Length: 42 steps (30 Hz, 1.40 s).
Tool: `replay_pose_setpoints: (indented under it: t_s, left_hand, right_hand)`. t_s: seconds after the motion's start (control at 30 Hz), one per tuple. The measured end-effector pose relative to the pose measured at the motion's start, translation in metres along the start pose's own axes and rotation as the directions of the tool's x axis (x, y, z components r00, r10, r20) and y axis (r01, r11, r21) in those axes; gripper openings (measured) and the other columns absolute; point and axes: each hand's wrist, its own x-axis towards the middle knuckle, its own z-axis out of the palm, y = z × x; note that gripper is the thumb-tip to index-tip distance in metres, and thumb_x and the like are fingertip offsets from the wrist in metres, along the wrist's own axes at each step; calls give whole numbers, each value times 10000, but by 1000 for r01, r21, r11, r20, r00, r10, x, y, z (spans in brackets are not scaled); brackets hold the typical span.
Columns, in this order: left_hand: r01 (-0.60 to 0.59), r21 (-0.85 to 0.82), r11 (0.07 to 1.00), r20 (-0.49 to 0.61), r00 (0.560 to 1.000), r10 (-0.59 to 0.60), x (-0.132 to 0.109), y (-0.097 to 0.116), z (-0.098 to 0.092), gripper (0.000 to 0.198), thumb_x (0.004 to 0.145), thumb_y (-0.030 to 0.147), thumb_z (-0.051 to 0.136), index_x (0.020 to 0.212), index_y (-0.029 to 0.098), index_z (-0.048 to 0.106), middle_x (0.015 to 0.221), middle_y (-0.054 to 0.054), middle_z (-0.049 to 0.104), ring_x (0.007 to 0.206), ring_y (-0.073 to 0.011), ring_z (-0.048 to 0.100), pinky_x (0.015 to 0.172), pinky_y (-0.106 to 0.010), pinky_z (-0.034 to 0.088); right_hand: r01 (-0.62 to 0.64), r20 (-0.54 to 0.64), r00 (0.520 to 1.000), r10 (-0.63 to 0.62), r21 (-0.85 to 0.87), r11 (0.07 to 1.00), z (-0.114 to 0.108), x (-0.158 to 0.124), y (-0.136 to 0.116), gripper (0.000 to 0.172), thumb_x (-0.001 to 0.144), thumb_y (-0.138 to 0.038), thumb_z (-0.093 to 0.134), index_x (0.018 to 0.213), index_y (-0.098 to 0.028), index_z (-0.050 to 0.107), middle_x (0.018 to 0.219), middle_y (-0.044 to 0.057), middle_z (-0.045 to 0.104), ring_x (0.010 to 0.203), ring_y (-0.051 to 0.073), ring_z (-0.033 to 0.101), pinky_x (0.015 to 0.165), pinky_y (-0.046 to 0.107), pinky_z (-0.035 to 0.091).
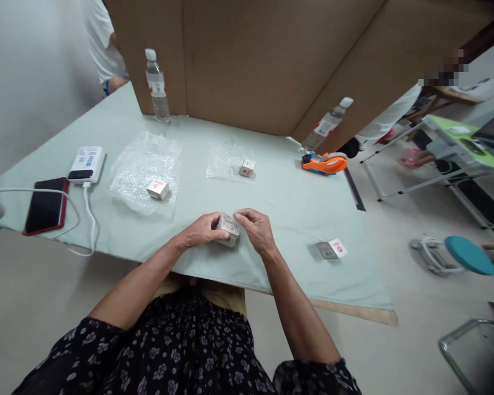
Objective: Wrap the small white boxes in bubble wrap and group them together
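Observation:
Near the front edge of the table, my left hand (208,229) grips a small box wrapped in clear bubble wrap (229,230), thumb on the near side and fingers behind. My right hand (255,227) is closed in a pinch at the box's upper right corner; what lies between its fingertips is too small to make out. Beyond my hands, a small white box (247,167) rests on a small sheet of bubble wrap (222,162). Another small box (158,189) sits on a larger bubble wrap sheet (144,164) to the left. A third box (331,249) stands at right.
An orange tape dispenser (325,163) lies at the right edge by a tilted water bottle (327,125). A second bottle (157,88) stands before the cardboard screen (239,66). At left are a power bank (86,163), a cable and a phone (47,206).

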Motion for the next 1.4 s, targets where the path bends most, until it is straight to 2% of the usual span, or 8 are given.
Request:
replay_pose_setpoints:
  t_s: [0.33, 0.5, 0.73, 0.9, 0.97, 1.03, 1.2, 1.4]
  left_hand:
    - [37, 349, 937, -154, 988, 18, 4, 14, 7, 242, 730, 366, 623, 838, 153, 652, 780, 6, 567, 740, -153, 507, 665, -269, 419]
    - [56, 249, 967, -213, 977, -2, 1, 8, 4, 579, 748, 406, 640, 1263, 145, 594, 844, 2, 598, 778, -158, 536, 730, -283, 448]
    - [60, 42, 997, -109, 993, -55, -3, 3, -2, 693, 709, 367, 709, 1329, 102, 552, 1037, -66, 659, 920, -203, 595, 826, -314, 465]
    - [48, 82, 995, -116, 993, -38, 0, -2, -5, 628, 727, 384, 705, 1278, 104, 593, 908, -39, 645, 852, -192, 569, 777, -308, 447]
    - [47, 65, 997, -130, 991, -38, 1, -3, -5, 584, 729, 360, 695, 1249, 106, 610, 899, -33, 649, 849, -186, 573, 784, -306, 444]
    - [54, -3, 999, -125, 991, -54, 2, -3, -6, 555, 729, 342, 693, 1227, 107, 616, 922, -38, 670, 867, -186, 596, 806, -310, 450]
    - [107, -201, 974, -142, 980, -137, 0, 1, -5, 545, 678, 294, 758, 1172, 105, 628, 908, -45, 708, 850, -180, 640, 801, -305, 450]
    - [136, -355, 925, -91, 980, -178, 18, 24, 6, 498, 662, 288, 803, 1108, 118, 665, 853, -54, 722, 804, -153, 638, 720, -268, 428]
  right_hand:
    - [128, 115, 989, -97, -304, 944, -2, -13, -8, 163, 837, -264, 526, 800, -213, 676, 791, 16, 709, 758, 175, 638, 721, 276, 466]
    - [241, 254, 957, -137, -445, 862, -5, -6, -15, 187, 853, -192, 542, 841, -223, 726, 877, 36, 758, 840, 201, 681, 846, 321, 456]
    - [375, 349, 915, -205, -541, 753, -2, -8, -20, 199, 882, -146, 546, 857, -212, 732, 930, 48, 776, 874, 195, 684, 892, 333, 425]
    - [470, 408, 879, -245, -659, 587, 4, -17, -26, 200, 882, -115, 522, 881, -196, 705, 959, 77, 762, 910, 216, 662, 1026, 440, 330]
    - [477, 419, 874, -246, -648, 594, 4, -18, -28, 198, 874, -123, 524, 908, -196, 704, 966, 84, 761, 920, 226, 665, 1009, 446, 357]
    - [450, 353, 890, -287, -592, 668, -2, -20, -29, 212, 880, -155, 530, 979, -212, 708, 1027, 80, 760, 982, 236, 671, 986, 439, 402]
    - [242, -99, 944, -316, -446, 862, -32, -45, -22, 224, 924, -260, 530, 1053, -242, 711, 1103, 54, 750, 1074, 224, 671, 987, 412, 469]
    - [33, -259, 955, -143, -386, 922, -62, -103, 18, 190, 889, -298, 573, 962, -219, 729, 999, 64, 760, 975, 225, 700, 916, 378, 533]
